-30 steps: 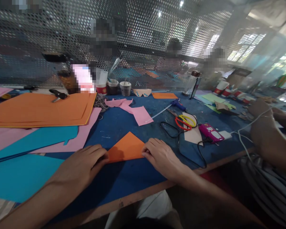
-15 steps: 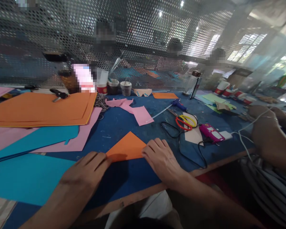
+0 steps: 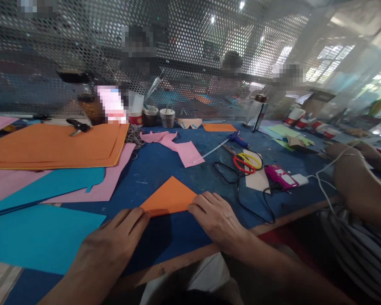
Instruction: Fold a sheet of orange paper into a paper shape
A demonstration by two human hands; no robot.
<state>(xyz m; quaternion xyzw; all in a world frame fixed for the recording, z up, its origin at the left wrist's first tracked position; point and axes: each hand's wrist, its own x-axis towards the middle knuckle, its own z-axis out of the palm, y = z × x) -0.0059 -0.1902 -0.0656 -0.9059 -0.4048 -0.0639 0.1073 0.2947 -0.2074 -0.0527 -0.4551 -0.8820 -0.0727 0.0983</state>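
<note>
left hand [image 3: 116, 237] pinches one corner of the orange triangle [image 3: 170, 195]; right hand [image 3: 218, 217] pinches another; probably to keep its fold flat

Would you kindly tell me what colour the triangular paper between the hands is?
The triangular paper is orange, seen best in the head view.

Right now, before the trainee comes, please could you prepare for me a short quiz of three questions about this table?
1. True or false: the left hand and the right hand both touch the orange triangle.
2. Fill the gap: the body of the glue gun is ____ in colour.
3. Choose one. The scissors lie:
a) inside a cup
b) partly over the pale paper
c) on the floor

Answers:
1. True
2. blue
3. b
</note>
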